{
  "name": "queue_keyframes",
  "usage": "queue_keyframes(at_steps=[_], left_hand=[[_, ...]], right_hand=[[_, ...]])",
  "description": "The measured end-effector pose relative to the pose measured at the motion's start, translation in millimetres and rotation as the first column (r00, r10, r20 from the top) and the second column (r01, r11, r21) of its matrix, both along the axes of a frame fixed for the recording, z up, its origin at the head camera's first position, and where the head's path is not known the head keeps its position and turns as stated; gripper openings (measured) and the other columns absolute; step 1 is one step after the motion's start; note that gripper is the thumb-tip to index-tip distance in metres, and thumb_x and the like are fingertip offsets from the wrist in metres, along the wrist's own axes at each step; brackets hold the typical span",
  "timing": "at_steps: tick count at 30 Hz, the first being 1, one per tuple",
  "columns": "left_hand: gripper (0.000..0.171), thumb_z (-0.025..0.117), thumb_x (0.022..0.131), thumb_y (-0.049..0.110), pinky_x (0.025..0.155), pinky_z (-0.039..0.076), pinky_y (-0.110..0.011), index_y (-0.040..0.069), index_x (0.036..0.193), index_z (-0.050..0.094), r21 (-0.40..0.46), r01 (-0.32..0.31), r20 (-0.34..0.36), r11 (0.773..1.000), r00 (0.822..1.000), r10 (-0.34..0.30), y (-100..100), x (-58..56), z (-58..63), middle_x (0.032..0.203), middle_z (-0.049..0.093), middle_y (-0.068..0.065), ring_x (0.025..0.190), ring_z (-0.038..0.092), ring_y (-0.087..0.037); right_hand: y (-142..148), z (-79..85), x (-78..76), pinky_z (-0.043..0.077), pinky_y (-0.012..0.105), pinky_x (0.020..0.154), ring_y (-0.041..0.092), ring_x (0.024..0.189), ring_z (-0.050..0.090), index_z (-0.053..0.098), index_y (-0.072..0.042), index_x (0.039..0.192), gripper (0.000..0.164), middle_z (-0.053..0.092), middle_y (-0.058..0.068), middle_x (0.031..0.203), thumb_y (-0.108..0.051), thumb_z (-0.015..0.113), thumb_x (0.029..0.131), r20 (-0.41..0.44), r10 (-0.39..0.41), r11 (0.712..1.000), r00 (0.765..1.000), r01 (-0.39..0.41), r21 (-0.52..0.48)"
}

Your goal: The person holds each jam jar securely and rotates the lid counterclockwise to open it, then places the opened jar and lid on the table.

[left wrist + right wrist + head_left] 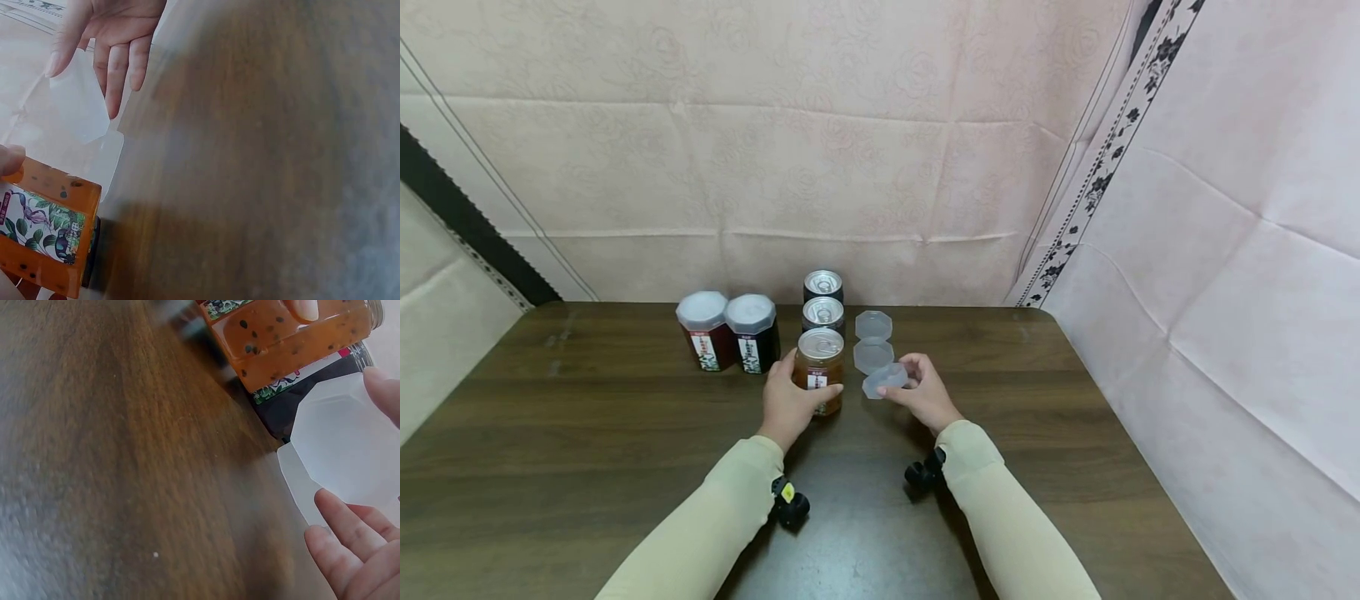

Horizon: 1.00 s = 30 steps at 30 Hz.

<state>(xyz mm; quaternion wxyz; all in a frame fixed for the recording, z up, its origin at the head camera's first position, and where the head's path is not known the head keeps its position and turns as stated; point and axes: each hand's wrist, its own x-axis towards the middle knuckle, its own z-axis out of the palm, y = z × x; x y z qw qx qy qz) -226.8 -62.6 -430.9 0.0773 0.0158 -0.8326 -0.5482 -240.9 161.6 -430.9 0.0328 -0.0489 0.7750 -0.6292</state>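
Note:
My left hand (787, 404) grips an orange jar (821, 348) with dark seeds, a printed label and a silver ring-pull top. It stands upright at the front of a row. Just right of it, my right hand (927, 393) pinches a translucent plastic lid (884, 380) between thumb and fingers, tilted. The hollow underside of this lid (350, 437) shows in the right wrist view. Behind it on the table lie two more such lids, the nearer lid (873, 356) and the farther lid (873, 325).
Two dark jars with silver tops, the middle jar (823, 313) and the back jar (823, 284), stand behind the orange one. To the left are a lidded red jar (705, 331) and a lidded black jar (753, 333). Pale cloth (820, 167) hangs behind the wooden table (587, 467).

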Motion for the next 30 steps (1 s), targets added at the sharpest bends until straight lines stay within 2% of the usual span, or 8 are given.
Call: queue_keyframes(at_steps=[7,14,17,25,30], left_hand=[[0.088,0.082,0.077,0.029,0.106,0.035,-0.056,0.008,0.148,0.034,-0.005,-0.001,0.017,1.000,1.000,0.001,2,-3.2,-1.1,0.142,0.040,-0.017,0.130,0.040,-0.036],[0.089,0.082,0.076,0.028,0.106,0.036,-0.054,0.008,0.148,0.033,0.007,0.000,0.022,1.000,1.000,0.000,2,-6.6,-4.2,0.141,0.040,-0.017,0.128,0.041,-0.035],[0.089,0.083,0.076,0.028,0.106,0.036,-0.054,0.008,0.148,0.034,-0.004,-0.002,0.019,1.000,1.000,0.002,3,-7.8,-5.6,0.141,0.040,-0.017,0.128,0.041,-0.034],[0.089,0.083,0.076,0.029,0.109,0.031,-0.055,0.007,0.147,0.035,-0.030,-0.005,0.014,1.000,1.000,0.006,4,-7.8,-4.8,0.145,0.040,-0.018,0.139,0.029,-0.037],[0.089,0.083,0.075,0.029,0.108,0.033,-0.055,0.007,0.147,0.035,-0.030,-0.008,0.016,1.000,1.000,0.009,5,-7.2,-4.2,0.144,0.040,-0.018,0.137,0.033,-0.037]], right_hand=[[-2,1.9,0.7,0.046,0.028,0.084,0.026,0.104,0.058,0.040,0.000,0.130,0.058,0.050,0.017,0.125,-0.009,0.073,0.084,0.029,-0.005,1.000,1.000,0.006,-0.007],[-5,21.7,12.4,0.046,0.032,0.087,0.033,0.110,0.055,0.039,0.005,0.130,0.057,0.048,0.023,0.129,-0.006,0.071,0.084,0.064,0.027,1.000,0.998,-0.027,0.004],[-6,25.2,15.1,0.045,0.034,0.089,0.034,0.112,0.054,0.039,0.005,0.129,0.055,0.048,0.022,0.129,-0.006,0.070,0.084,0.069,0.025,1.000,0.997,-0.026,0.015],[-2,0.6,-0.8,0.042,0.041,0.096,0.032,0.114,0.053,0.042,-0.002,0.128,0.058,0.047,0.016,0.132,-0.011,0.075,0.082,0.067,-0.016,1.000,0.998,0.015,0.022],[-2,-4.2,-4.5,0.041,0.044,0.099,0.031,0.116,0.052,0.043,-0.005,0.126,0.057,0.048,0.014,0.130,-0.014,0.077,0.081,0.055,-0.023,0.998,0.998,0.021,0.052]])
